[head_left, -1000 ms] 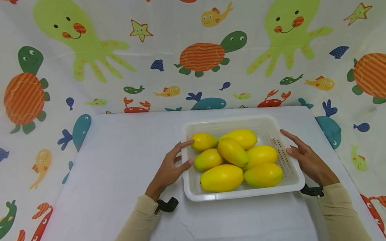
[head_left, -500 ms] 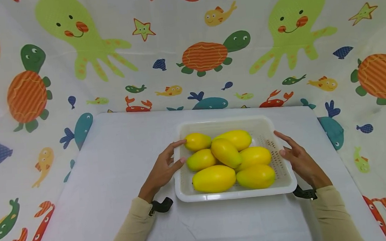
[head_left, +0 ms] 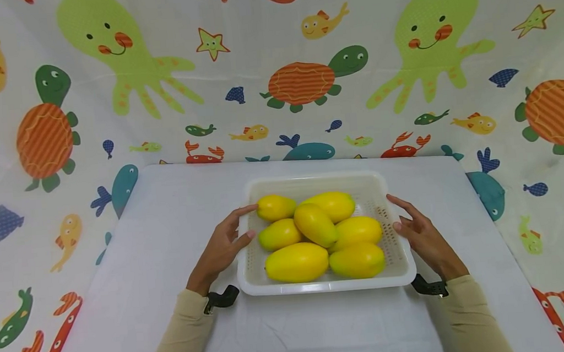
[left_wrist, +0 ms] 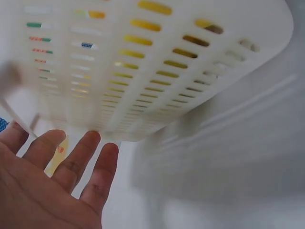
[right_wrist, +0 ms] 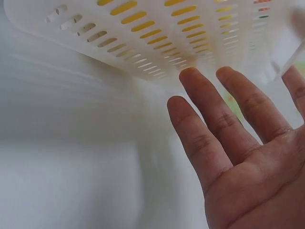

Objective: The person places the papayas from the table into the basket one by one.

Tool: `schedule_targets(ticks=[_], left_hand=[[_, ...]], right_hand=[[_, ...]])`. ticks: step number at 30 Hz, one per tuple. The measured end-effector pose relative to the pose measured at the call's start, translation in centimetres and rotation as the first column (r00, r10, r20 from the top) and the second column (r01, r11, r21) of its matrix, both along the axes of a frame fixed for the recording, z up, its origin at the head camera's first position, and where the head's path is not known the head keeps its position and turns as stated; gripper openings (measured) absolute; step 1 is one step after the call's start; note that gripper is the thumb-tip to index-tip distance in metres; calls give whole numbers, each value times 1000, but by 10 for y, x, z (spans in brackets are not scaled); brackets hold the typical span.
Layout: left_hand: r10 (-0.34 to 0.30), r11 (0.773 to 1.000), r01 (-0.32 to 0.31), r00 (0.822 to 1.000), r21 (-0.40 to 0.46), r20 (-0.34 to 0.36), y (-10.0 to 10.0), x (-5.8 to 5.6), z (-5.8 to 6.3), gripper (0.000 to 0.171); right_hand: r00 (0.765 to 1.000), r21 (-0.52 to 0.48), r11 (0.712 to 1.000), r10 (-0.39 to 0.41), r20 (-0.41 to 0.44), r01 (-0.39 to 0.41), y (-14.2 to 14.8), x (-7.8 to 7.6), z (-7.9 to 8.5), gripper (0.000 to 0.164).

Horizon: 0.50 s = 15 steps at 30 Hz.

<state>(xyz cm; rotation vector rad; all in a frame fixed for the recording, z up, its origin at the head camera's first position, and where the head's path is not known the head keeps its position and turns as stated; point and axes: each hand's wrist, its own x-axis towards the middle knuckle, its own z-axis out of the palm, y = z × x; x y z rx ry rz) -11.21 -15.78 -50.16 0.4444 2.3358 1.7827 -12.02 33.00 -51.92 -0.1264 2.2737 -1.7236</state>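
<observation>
A white perforated plastic basket (head_left: 328,287) sits near the middle of the head view. Several long oval yellow fruits (head_left: 296,263) with greenish ends lie in it, one resting on top of the others (head_left: 316,226). My left hand (head_left: 218,250) holds the basket's left side, thumb and index finger at the rim and the other fingers below it. On the opposite side, my right hand (head_left: 426,239) holds the rim in the same manner. Both wrist views show the lower fingers (left_wrist: 100,167) (right_wrist: 195,133) extended beside the slotted wall. Whether the basket touches the table cannot be told.
The basket is over a table with a white cloth (head_left: 180,206). Behind and at both sides hangs a white curtain (head_left: 246,40) printed with sea animals. A black wrist strap (head_left: 222,298) is on the left wrist, another (head_left: 429,286) on the right.
Both hands and the basket have moved left together, with the fruits in it. The fruits keep their arrangement, and the hands stay at the same spots on the rim.
</observation>
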Motion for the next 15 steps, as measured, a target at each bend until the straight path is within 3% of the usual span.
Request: schedule_targets(ticks=[15], left_hand=[[18, 999, -19, 999, 28, 49, -34, 0, 0, 57]], right_hand=[[1000, -41, 999, 8, -29, -9, -32, 4, -4, 65]])
